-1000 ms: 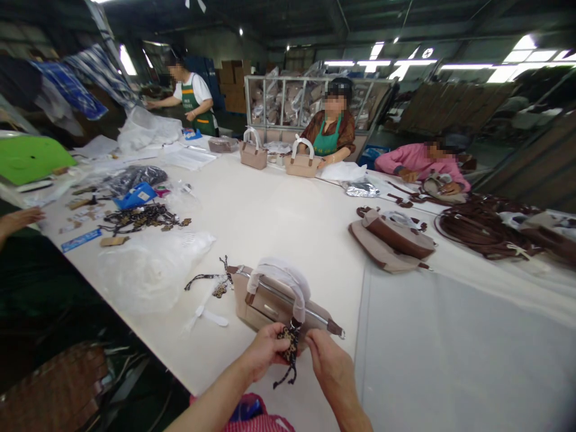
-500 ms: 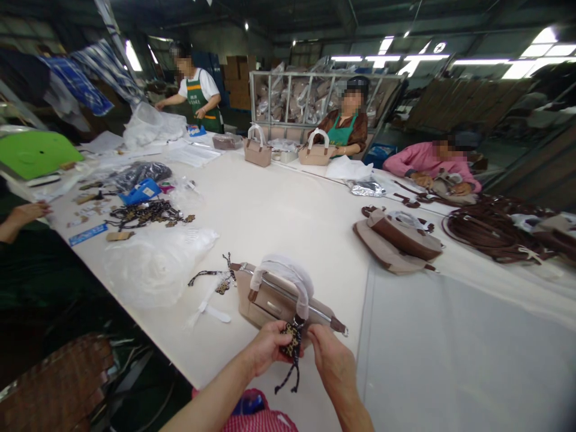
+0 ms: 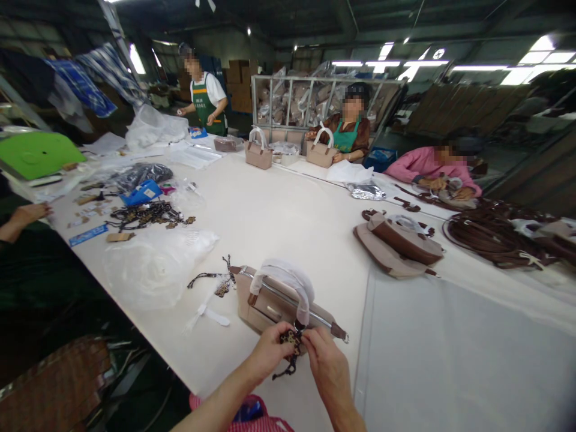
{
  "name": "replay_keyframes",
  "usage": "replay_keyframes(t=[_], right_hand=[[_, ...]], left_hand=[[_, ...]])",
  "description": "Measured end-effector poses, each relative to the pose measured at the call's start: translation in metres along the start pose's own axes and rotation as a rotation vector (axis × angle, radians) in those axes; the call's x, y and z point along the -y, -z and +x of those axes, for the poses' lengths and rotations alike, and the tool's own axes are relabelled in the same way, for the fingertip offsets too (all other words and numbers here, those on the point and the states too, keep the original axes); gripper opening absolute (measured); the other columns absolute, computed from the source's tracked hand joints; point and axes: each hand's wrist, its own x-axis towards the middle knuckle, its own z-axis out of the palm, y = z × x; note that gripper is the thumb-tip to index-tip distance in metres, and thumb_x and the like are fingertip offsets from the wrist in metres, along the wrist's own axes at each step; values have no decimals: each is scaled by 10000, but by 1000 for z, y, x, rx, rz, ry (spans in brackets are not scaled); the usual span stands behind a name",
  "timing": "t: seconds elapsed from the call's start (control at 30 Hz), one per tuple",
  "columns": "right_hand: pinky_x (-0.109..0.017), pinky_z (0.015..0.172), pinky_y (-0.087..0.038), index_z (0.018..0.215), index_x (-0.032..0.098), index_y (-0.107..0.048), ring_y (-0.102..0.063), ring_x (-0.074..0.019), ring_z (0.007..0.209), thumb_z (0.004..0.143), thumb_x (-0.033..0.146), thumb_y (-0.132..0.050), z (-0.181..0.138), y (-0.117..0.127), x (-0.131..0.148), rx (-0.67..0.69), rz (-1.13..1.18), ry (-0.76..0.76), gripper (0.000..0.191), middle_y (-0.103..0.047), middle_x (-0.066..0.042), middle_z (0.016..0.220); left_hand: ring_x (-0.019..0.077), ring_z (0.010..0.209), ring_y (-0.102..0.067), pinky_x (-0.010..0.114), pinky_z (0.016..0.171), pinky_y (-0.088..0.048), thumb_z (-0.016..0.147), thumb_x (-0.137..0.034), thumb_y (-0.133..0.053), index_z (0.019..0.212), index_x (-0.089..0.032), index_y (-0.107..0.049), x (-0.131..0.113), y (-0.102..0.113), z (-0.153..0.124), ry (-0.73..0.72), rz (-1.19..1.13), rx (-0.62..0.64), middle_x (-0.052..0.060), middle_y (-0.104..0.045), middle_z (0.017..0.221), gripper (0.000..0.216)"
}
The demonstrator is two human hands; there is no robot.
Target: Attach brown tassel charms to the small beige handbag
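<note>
A beige handbag (image 3: 263, 309) with brown trim stands on the white table in front of me, its handles (image 3: 288, 279) wrapped in white film. From the base of the near handle hangs a black and gold charm (image 3: 291, 343) with a dark cord. My left hand (image 3: 272, 348) is closed on the charm, thumb on top. My right hand (image 3: 321, 354) pinches at the charm's upper right edge, close to the handle base; its fingertips press together on what looks like the cord. Another charm with dark cord (image 3: 220, 282) lies beside the bag's left end.
Clear plastic bags (image 3: 153, 270) and a heap of charms (image 3: 150, 213) lie to the left. Two beige and brown bags (image 3: 398, 243) rest at the right, near coiled brown straps (image 3: 495, 231). Co-workers are across the table; another person's hand (image 3: 29, 213) shows at the left edge.
My right hand has moved left and closed in against the charm. The dangling cord has been drawn up and leftward. Across the table, a co-worker's handbag has shifted slightly right.
</note>
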Motion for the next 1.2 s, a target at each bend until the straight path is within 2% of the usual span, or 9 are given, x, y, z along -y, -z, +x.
replay_keyframes(t=[0.13,0.27,0.5,0.57,0.77,0.9,0.97,1.1,1.2], right_hand=[[-228,520,-423,819,222,-637,-644,-127,592,1021,449,-227,3,1,3,-39,7,13,510,-659,-17,707],[-232,496,-416,793,222,-623,-636,-135,579,1024,429,-221,5,0,4,-62,-41,44,507,-644,-17,675],[-225,571,-488,838,246,-595,-662,-136,639,1011,374,-322,-2,3,-8,-51,146,-1,348,-656,7,742],[-224,588,-503,857,252,-598,-665,-139,661,997,350,-374,-5,3,-14,-48,212,2,281,-655,12,753],[-259,636,-531,864,247,-612,-655,-167,697,984,325,-401,-6,6,-8,-69,292,-72,255,-654,-13,771],[-271,780,-557,1000,258,-638,-686,-176,869,978,302,-379,1,5,0,-47,389,-107,264,-711,-38,944],[-271,794,-565,1093,250,-631,-698,-191,906,943,355,-462,4,2,3,-50,409,-167,249,-734,-46,1025],[-275,674,-557,998,250,-657,-705,-197,758,930,429,-442,10,-2,11,-35,502,-416,288,-757,-18,880],[-285,654,-536,967,254,-669,-702,-206,732,902,451,-464,15,-5,15,1,529,-475,292,-758,-15,845]], left_hand=[[133,599,-482,263,579,-387,721,-351,-551,725,-179,-556,-5,0,3,-62,210,-39,-30,-494,614,173],[152,619,-433,301,639,-330,843,-327,-439,551,-197,-436,-17,0,3,-159,502,-140,-24,-415,576,320],[219,728,-524,330,675,-342,914,-238,-340,710,-193,-577,-32,10,-8,-388,1017,-214,74,-594,759,316],[219,702,-537,325,658,-349,916,-244,-363,678,-203,-579,-35,17,-9,-407,1054,-183,76,-600,727,325],[221,671,-542,338,666,-358,863,-268,-484,622,-216,-606,-42,32,-8,-398,856,-107,70,-616,696,276],[234,783,-577,332,750,-408,820,-351,-514,686,-206,-687,-41,30,-9,-328,375,-213,64,-671,780,262],[202,671,-532,314,672,-397,785,-427,-526,719,-189,-714,-38,24,-10,-203,127,-230,29,-606,628,311],[149,627,-502,267,602,-357,723,-477,-638,535,-171,-592,-31,11,-9,-154,-227,-225,3,-557,569,362],[144,635,-538,236,523,-305,671,-542,-722,529,-173,-511,-28,6,-7,-86,-443,-185,-3,-540,555,448]])
